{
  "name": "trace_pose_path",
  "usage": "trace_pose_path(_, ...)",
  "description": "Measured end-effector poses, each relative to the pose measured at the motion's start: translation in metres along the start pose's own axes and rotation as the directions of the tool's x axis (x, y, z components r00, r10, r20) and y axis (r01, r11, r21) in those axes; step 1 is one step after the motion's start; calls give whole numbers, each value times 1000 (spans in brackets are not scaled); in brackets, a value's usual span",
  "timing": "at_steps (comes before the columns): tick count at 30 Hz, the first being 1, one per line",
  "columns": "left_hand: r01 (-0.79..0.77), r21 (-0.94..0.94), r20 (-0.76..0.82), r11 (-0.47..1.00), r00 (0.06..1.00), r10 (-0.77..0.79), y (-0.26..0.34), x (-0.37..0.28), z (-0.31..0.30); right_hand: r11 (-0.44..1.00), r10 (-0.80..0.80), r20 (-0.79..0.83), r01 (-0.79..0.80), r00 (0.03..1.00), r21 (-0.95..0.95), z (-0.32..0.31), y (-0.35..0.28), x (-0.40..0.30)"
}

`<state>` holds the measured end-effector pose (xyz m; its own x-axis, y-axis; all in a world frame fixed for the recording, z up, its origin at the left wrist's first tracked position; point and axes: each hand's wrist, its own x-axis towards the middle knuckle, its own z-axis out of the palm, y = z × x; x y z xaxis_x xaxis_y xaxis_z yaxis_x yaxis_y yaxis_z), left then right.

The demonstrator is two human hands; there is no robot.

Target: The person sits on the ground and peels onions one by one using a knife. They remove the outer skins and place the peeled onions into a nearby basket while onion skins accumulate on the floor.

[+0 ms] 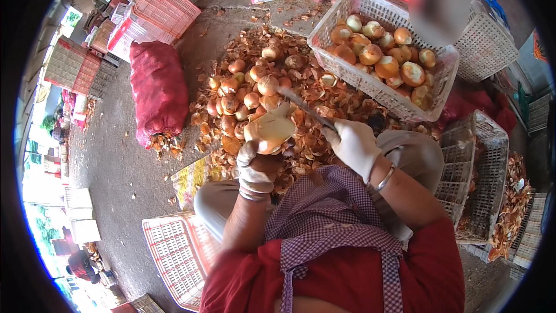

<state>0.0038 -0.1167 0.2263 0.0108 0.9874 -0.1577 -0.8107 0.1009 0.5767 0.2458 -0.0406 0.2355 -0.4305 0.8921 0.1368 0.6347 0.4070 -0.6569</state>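
Note:
My gloved left hand grips a partly peeled onion, whose pale flesh shows on top. A strip of skin or flesh stands up at its far edge. In my gloved right hand is a knife, its blurred blade pointing up and left, just beyond the onion. Whether the blade touches the onion I cannot tell. Behind both hands lies a heap of unpeeled onions on a wide spread of loose brown onion skins.
A white plastic crate of peeled and partly peeled onions stands at the upper right. Left of the heap lies a full red mesh sack. Other crates stand near my left side, and stacked crates at my right. A person sits far left.

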Motion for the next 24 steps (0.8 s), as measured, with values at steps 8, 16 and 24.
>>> trace_pose_path(8, 12, -50, 21, 999, 1000, -11, 0, 3, 1, 965, 43, -147, -3, 988, 264, -3, -23, -7)
trace_pose_path(16, -46, 139, 13, 989, 999, 44, 11, 7, 18, 964, -209, -225, 239, 952, 115, 0, -48, -7)
trace_pose_path(24, -315, 230, 95, 921, 949, 301, 0, 7, -11, 863, -496, -224, 504, 839, -24, -23, -80, -11)
